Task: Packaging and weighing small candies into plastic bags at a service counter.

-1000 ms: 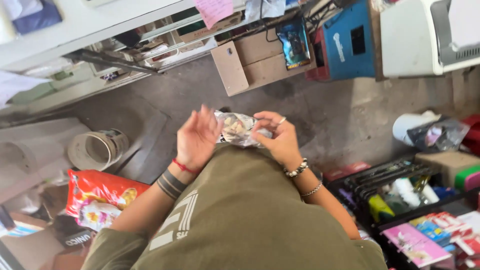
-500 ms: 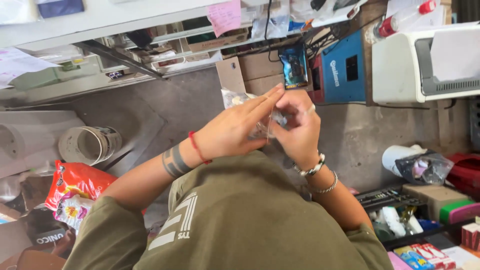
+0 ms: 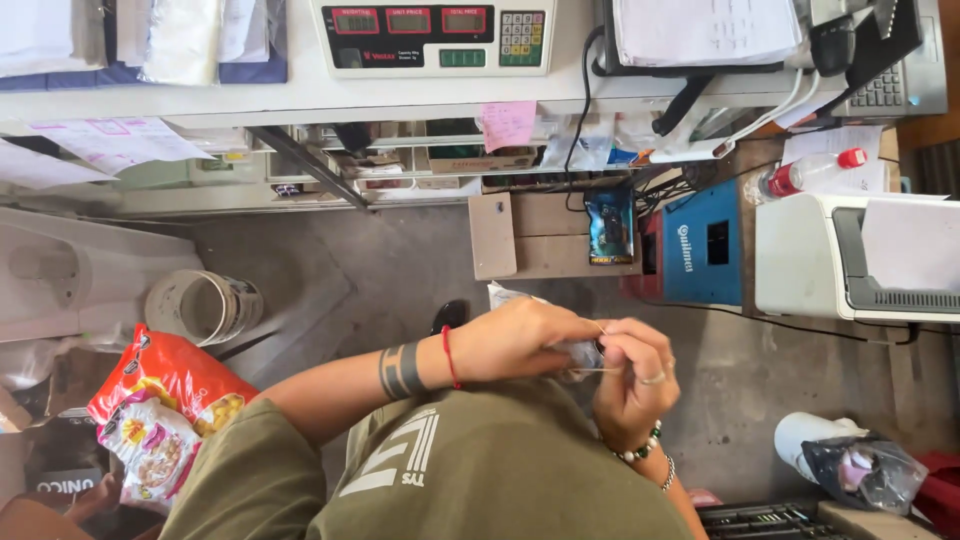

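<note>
My left hand (image 3: 522, 338) and my right hand (image 3: 632, 378) meet in front of my chest, both pinched on a small clear plastic bag (image 3: 580, 352) with something dark inside. A corner of the plastic (image 3: 500, 296) sticks out above my left hand. The left wrist carries a red string and dark bands on the forearm. A ring and bead bracelets sit on the right hand and wrist. Most of the bag is hidden by my fingers.
A white counter (image 3: 300, 100) carries an electronic scale (image 3: 435, 35); a printer (image 3: 850, 255) stands at right, a blue box (image 3: 700, 245) beside it. On the floor are a white bucket (image 3: 200, 305), a red snack bag (image 3: 160, 400), a cardboard box (image 3: 540, 235).
The view has tilted up toward the counter. My hands have come closer together and lower, and the bag is now bunched tight between my fingers.
</note>
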